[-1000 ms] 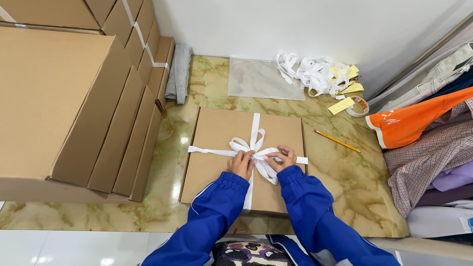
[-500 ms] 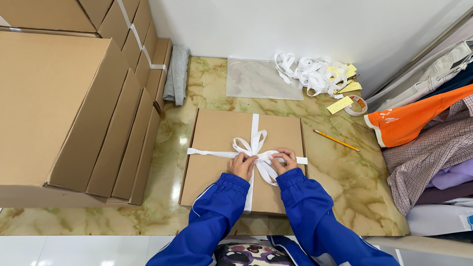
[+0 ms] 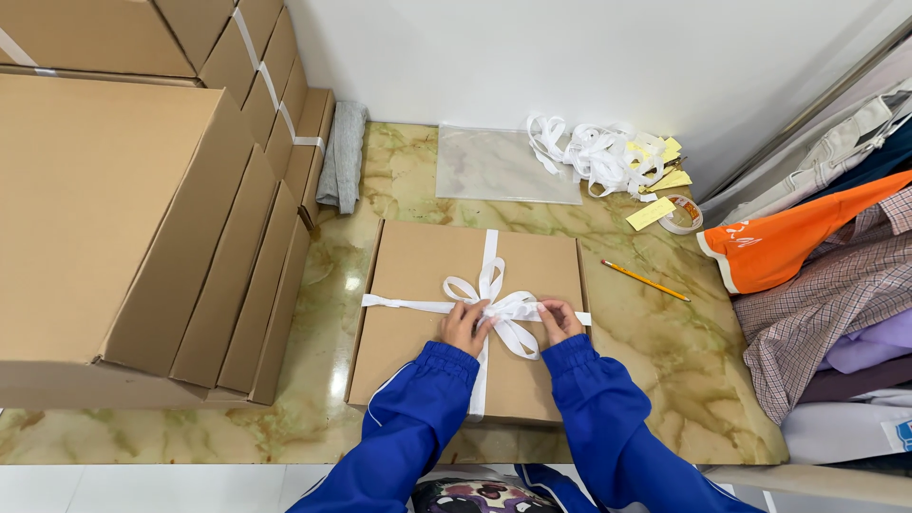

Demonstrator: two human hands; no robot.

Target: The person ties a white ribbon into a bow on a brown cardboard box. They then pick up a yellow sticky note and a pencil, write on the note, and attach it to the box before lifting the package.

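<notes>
Head view: flat brown cardboard box (image 3: 475, 323) lies on the marbled worktop (image 3: 665, 361), crossed by a white ribbon (image 3: 489, 261) that runs lengthwise and sideways and meets in a bow (image 3: 494, 304) near the box's middle. The left hand (image 3: 465, 326) rests on the lid just left of the knot, its fingers (image 3: 478, 316) closed on the ribbon at the bow's centre. The right hand (image 3: 559, 320) sits just right of the knot, its fingers (image 3: 544, 312) pinched on a ribbon tail that loops toward the near edge. Both arms wear blue sleeves (image 3: 418, 418).

Against the earlier frames, the hands stay at the same spot on the knot; the bow's two loops look much as they did, and the box has not shifted on the worktop. The right hand has edged slightly outward along the tail, though the change is small.

Around the box: a stack of larger cardboard cartons (image 3: 123, 218) stands along the left, a grey folded cloth (image 3: 340, 157) lies beside them, a clear plastic sheet (image 3: 503, 166) lies at the far edge, and a heap of loose white ribbon (image 3: 594, 152) with yellow paper slips (image 3: 651, 214) sits near a roll of tape (image 3: 682, 215). A yellow pencil (image 3: 646, 281) lies to the right of the box, apart from it. Clothes (image 3: 817, 285) hang at the right, none of it moved since before
</notes>
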